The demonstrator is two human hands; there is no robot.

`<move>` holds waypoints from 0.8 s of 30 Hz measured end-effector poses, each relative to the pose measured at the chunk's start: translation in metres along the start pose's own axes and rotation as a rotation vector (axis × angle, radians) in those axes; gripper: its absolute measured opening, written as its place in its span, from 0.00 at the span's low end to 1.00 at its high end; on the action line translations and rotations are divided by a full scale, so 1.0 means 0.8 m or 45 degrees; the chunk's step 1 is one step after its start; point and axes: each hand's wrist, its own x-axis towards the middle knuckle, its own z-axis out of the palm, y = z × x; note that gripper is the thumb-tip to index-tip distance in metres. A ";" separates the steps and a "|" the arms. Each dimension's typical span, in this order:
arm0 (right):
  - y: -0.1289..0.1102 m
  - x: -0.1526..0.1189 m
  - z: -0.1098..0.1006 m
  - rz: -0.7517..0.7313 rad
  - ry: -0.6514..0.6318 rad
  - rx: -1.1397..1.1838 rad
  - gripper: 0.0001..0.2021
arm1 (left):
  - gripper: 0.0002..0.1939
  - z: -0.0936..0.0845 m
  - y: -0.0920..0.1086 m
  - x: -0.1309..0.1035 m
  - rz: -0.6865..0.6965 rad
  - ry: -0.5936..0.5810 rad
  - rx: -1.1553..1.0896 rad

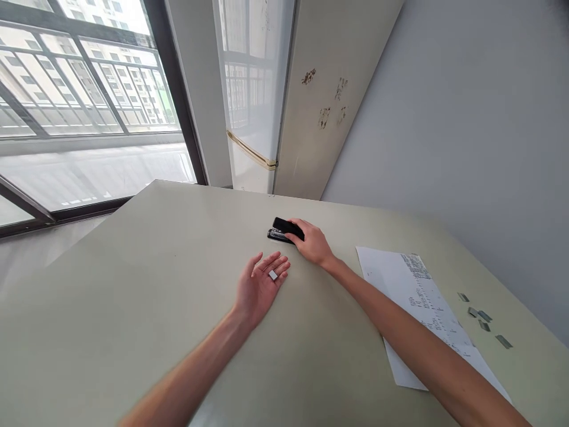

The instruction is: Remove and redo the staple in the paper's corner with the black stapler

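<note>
My right hand (313,242) is closed around a black stapler (284,228), whose top arm is raised a little from its base at the left end. The base stands on the table, and my fingers cover its right end. Nearer to me, my left hand (262,287) lies palm up with the fingers stretched out. A small whitish piece, apparently a short strip of staples (272,275), rests loose on its fingers. The two hands are apart.
A printed sheet of paper (382,273) lies on the pale table (133,284), partly under my right forearm. Several grey staple strips (484,316) are scattered at the right. Behind the table are a refrigerator (255,89), a wall and a window.
</note>
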 end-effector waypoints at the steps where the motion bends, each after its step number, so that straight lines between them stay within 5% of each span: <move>1: 0.000 0.012 0.005 -0.013 -0.010 -0.001 0.16 | 0.14 0.000 0.001 -0.001 0.007 0.001 -0.001; 6: -0.011 0.030 0.005 -0.074 -0.018 -0.007 0.19 | 0.13 -0.001 0.005 -0.002 0.054 0.011 0.024; 10: -0.037 -0.015 -0.019 -0.248 0.074 0.011 0.18 | 0.15 -0.001 0.002 -0.001 0.066 -0.015 0.077; 14: -0.058 -0.075 -0.036 -0.600 -0.137 -0.082 0.16 | 0.20 -0.001 -0.004 -0.002 -0.034 -0.105 0.139; 24: -0.069 -0.165 -0.056 -0.463 -0.087 -0.069 0.07 | 0.28 0.002 -0.022 -0.019 -0.372 -0.403 0.337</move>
